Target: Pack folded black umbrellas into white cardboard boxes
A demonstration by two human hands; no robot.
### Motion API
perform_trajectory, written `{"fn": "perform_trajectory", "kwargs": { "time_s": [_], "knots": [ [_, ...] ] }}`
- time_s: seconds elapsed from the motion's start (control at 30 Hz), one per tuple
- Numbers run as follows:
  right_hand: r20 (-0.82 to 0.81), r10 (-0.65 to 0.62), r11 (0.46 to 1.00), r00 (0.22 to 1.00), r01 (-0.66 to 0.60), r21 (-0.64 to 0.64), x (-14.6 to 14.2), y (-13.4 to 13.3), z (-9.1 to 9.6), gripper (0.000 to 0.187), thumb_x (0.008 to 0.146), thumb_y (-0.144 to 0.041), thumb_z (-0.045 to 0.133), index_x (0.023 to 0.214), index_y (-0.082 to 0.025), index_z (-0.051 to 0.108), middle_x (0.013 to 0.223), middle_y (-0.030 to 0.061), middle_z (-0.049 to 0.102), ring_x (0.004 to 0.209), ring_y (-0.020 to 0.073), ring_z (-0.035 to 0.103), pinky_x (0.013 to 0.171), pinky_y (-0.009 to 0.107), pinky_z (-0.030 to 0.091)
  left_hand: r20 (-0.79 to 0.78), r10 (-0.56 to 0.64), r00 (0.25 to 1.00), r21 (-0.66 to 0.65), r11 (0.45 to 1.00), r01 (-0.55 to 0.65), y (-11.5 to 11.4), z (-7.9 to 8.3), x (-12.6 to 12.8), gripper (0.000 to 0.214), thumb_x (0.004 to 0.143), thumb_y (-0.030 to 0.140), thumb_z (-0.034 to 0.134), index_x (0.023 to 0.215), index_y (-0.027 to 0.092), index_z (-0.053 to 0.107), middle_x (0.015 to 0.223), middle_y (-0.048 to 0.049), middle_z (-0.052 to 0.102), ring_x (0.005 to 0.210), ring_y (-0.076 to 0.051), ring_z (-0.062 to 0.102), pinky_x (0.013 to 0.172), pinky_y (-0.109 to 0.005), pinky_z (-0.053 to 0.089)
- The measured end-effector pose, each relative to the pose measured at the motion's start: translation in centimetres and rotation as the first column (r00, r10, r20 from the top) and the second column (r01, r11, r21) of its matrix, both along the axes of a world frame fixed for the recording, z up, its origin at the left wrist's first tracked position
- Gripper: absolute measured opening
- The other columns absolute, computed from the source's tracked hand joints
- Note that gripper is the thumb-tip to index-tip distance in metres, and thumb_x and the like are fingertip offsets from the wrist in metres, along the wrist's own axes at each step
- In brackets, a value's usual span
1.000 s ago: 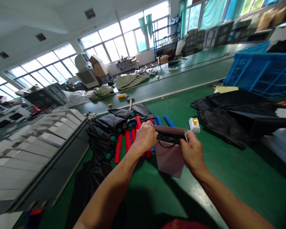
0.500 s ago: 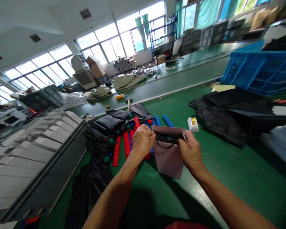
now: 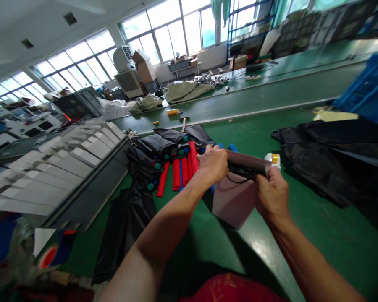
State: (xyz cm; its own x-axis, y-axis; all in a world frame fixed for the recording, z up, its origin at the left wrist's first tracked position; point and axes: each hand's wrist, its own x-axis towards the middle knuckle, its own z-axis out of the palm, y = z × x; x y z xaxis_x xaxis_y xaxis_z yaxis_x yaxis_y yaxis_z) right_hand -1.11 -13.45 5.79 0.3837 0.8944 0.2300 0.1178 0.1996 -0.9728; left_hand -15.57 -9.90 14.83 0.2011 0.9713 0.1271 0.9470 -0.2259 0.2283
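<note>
A pinkish-grey box (image 3: 234, 201) is held tilted above the green table, its flap lifted and black cord-like material (image 3: 239, 173) showing at the mouth. My left hand (image 3: 212, 163) is closed on the upper left corner of the box; its fingertips are partly hidden. On the opposite side, my right hand (image 3: 272, 195) grips the box edge near the flap, thumb at the opening. Past my left hand lie red ribbed rods (image 3: 176, 174) and black pouches (image 3: 159, 144) with green-blue round ends. Beyond my right hand sits a small white-and-yellow object (image 3: 274, 160).
A grey crate (image 3: 94, 197) packed with white boxes (image 3: 59, 176) stands at left. Black cloth bags (image 3: 321, 155) lie at right below a blue basket (image 3: 368, 88). Across the table run a raised edge (image 3: 255, 112) and a conveyor-like surface. An orange tape roll (image 3: 48, 256) is at lower left.
The view has swung right and lower left has come into sight. The box is more tilted, and my left hand has shifted onto its upper corner. Both hands still hold it.
</note>
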Motion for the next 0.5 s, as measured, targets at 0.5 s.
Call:
{"fn": "perform_trajectory", "kwargs": {
  "time_s": [0.5],
  "knots": [
    [-0.005, 0.042, 0.998, 0.999, -0.042, -0.039, -0.4, 0.0, 0.8, 0.021, 0.071, -0.024, 0.047, 0.086, -0.019, 0.060, 0.074, -0.0022, 0.056, 0.075, 0.0184, 0.051, 0.072, 0.029, 0.039, 0.360, -0.338, 0.870, -0.004, 0.932, 0.363, -1.0, -0.5, -6.5, 0.036, 0.071, 0.001, 0.047, 0.094, 0.015, 0.072, 0.102, -0.0056, 0.068, 0.099, -0.017, 0.061, 0.092, -0.027, 0.046]
  ]
}}
